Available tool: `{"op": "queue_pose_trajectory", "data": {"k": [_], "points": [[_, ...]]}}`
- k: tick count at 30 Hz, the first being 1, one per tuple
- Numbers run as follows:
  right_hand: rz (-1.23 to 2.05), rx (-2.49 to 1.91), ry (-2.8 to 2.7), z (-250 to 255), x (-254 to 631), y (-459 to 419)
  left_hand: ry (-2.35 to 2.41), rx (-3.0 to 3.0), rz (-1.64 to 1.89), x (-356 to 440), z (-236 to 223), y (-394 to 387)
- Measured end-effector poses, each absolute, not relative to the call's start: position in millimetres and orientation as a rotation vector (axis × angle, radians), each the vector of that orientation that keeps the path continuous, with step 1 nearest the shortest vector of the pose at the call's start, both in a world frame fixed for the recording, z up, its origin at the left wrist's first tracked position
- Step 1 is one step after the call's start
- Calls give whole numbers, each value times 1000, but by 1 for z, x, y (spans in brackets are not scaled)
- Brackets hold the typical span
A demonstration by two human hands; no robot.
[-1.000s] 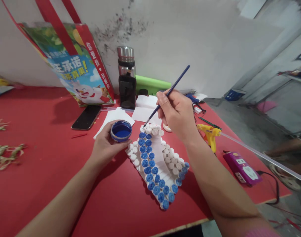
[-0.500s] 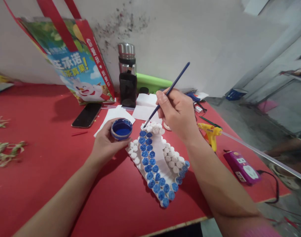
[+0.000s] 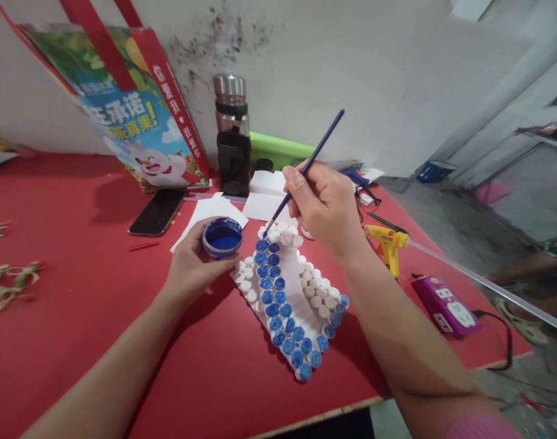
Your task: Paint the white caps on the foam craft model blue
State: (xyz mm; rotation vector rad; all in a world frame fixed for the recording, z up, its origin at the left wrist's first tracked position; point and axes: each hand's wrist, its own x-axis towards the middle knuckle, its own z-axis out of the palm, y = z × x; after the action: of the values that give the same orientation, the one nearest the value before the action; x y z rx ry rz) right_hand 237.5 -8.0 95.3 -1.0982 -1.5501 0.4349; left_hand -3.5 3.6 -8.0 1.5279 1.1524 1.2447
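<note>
Paintbrush (image 3: 322,144) shifted nearer the top blue roll (image 3: 261,245), pinched in right hand (image 3: 325,204), left hand (image 3: 192,262) holding blue paint jar (image 3: 222,238)

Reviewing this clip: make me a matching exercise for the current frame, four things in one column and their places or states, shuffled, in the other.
Things
1. paintbrush
2. small pot
3. phone
4. glue gun

Places or states
A. lying flat near the foot of the printed bag
B. yellow, on the red table
C. in the right hand, bristles pointing down
D. in the left hand, open, blue inside

Right pairs: 1-C, 2-D, 3-A, 4-B
</note>
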Motion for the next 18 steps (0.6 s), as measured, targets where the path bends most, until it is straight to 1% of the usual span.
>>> {"op": "queue_pose_trajectory", "data": {"k": [7,14,18], "points": [[342,-1143,-1558,95,243,-4,1159,1553,1241,-5,-11,6],[477,-1068,-1531,93,238,-7,1150,1504,1260,-3,-9,3],[496,-1084,-1558,94,238,-8,1158,1505,1246,-2,-7,1]]}}
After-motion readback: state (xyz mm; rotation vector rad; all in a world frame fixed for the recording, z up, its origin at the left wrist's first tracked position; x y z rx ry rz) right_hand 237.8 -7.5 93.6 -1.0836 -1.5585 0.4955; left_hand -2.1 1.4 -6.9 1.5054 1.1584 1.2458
